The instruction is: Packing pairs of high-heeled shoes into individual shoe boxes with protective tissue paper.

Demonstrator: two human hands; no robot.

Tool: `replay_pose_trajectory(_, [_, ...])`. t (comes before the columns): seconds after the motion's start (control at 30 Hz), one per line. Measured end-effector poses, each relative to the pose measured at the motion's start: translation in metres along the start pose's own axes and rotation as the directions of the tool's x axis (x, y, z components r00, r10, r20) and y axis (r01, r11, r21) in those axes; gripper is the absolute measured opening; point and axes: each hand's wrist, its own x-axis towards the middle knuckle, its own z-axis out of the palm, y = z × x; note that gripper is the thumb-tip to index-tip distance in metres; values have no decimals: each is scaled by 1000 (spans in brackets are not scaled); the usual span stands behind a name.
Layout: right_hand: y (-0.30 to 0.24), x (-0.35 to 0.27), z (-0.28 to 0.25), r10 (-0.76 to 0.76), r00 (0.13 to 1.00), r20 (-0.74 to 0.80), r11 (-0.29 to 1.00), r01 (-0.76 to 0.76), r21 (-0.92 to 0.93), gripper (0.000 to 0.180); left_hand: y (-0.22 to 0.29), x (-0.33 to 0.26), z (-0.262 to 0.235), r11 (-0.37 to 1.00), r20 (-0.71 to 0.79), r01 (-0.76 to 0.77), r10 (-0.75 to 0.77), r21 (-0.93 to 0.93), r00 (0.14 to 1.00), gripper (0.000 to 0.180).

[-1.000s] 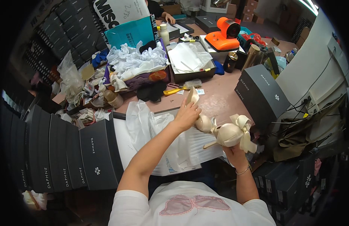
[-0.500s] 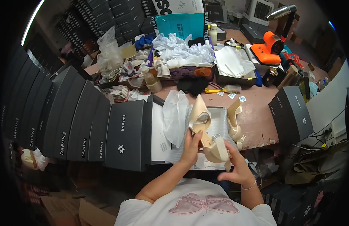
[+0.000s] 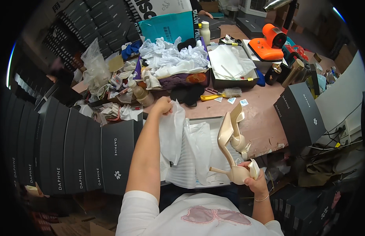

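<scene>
My left hand (image 3: 164, 106) reaches forward and pinches the top edge of a thin white wrapping sheet (image 3: 171, 133). By its heel end, my right hand (image 3: 257, 184) grips a cream high-heeled shoe (image 3: 226, 135). Its toe points away from me and its thin heel sticks out to the left. A second cream shoe (image 3: 238, 142) lies on the table just behind the held one, partly hidden by it. Between my hands is an open shoe box (image 3: 216, 122) lined with ribbed white foam wrap (image 3: 182, 169) and more white wrapping (image 3: 200, 149).
Dark shoe boxes (image 3: 117, 157) stand in a row on the left, and another dark box (image 3: 300, 114) is at the right. Beyond lie a yellow-handled brush (image 3: 219, 95), a carton of crumpled paper (image 3: 190, 80), a tray of white sheets (image 3: 233, 80) and an orange device (image 3: 269, 43).
My left hand has let go of the shoe and moved forward left to the white sheet. The right hand now holds the shoe alone, turned and shifted right. The whole view has shifted slightly.
</scene>
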Motion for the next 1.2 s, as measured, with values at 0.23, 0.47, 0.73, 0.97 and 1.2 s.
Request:
replay_pose_trajectory(0.23, [-42, -6, 12, -250, 968, -6, 937, 243, 251, 80, 130, -156, 26, 744, -309, -621, 667, 246, 677, 39])
replay_pose_trajectory(0.47, [-40, -32, 14, -84, 992, 97, 990, 72, 122, 61, 73, -251, 68, 712, -436, -699, 651, 66, 622, 18])
replay_pose_trajectory(0.73, [-39, -53, 9, -131, 991, 38, 991, 132, -8, 46, 40, -264, 82, 728, -307, -660, 680, 183, 665, 39])
replay_pose_trajectory(0.97, [-6, -35, 8, -125, 989, -74, 973, 137, 183, 56, 67, -328, 66, 619, -105, -783, 784, 66, 611, 47])
replay_pose_trajectory(1.2, [-9, -22, 23, 86, 996, 12, 720, -70, 690, 67, 66, -312, 75, 593, -130, -798, 805, 109, 580, 48])
